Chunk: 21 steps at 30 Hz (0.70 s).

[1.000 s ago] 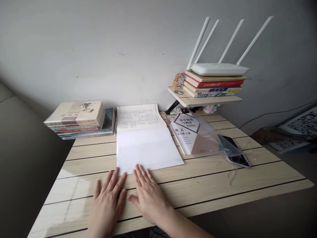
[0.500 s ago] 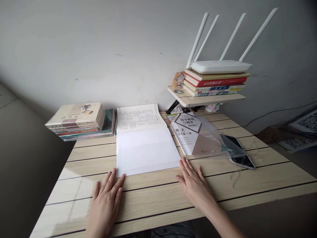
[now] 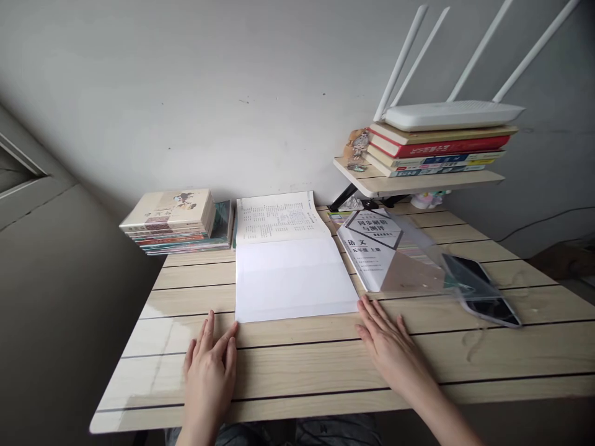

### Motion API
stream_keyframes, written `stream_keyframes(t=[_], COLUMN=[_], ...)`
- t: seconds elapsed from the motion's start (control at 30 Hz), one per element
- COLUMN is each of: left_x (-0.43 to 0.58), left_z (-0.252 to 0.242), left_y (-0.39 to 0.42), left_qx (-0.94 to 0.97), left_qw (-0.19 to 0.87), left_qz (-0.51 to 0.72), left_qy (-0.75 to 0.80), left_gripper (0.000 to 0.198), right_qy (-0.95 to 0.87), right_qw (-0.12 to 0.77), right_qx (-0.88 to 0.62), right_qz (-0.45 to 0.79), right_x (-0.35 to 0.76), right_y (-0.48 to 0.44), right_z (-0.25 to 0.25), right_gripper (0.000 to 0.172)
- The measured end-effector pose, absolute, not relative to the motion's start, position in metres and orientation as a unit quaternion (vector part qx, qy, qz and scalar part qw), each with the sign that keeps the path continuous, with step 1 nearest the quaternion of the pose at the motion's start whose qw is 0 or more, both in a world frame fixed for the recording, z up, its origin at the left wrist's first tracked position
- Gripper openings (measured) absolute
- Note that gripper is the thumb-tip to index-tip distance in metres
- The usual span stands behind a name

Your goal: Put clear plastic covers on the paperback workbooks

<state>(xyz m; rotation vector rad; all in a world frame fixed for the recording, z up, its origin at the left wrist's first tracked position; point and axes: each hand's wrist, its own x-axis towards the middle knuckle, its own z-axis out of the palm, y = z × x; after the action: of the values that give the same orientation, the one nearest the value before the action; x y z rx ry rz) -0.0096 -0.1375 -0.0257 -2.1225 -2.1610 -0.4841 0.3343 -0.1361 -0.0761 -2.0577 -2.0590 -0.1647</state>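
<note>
An open book lies in the middle of the wooden table, its near page blank white and its far page printed. My left hand rests on the tabletop with fingers spread, the index fingertip at the book's near left corner. On the other side, my right hand lies flat, fingertips touching the near right corner. Neither hand holds anything. Right of the book is a workbook with a white and grey cover, partly under a clear plastic sleeve.
A phone lies at the right, partly beneath the clear plastic. Stacked books stand at the back left. A small raised shelf carries more books, a figurine and a white router. A wall rises behind.
The camera view has turned left, so everything sits further right in the picture. My left hand's fingers have shifted slightly at the book's corner; my right hand stays at its corner.
</note>
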Motion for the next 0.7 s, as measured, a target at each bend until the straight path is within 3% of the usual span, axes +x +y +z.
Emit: stream_keyframes(t=[0.2, 0.47, 0.57, 0.7], left_x=[-0.009, -0.027, -0.023, -0.02], left_z=[-0.024, 0.0, 0.009, 0.007], left_y=[-0.134, -0.093, -0.084, -0.083], left_qx=[-0.699, -0.883, -0.896, -0.92], left_qw=[0.078, 0.062, 0.049, 0.133], left_qz=[-0.157, -0.105, -0.054, -0.055], left_qy=[-0.694, -0.452, -0.438, -0.364], left_gripper=[0.031, 0.032, 0.033, 0.031], right_qy=[-0.701, -0.817, -0.861, -0.882], right_qw=[0.133, 0.137, 0.12, 0.123], right_qx=[-0.694, -0.528, -0.45, -0.405], right_qz=[-0.096, -0.187, -0.205, -0.206], right_x=[0.335, 0.361, 0.367, 0.366], right_y=[-0.135, -0.111, -0.104, -0.099], right_z=[-0.085, -0.059, -0.045, -0.034], right_gripper=[0.053, 0.042, 0.054, 0.051])
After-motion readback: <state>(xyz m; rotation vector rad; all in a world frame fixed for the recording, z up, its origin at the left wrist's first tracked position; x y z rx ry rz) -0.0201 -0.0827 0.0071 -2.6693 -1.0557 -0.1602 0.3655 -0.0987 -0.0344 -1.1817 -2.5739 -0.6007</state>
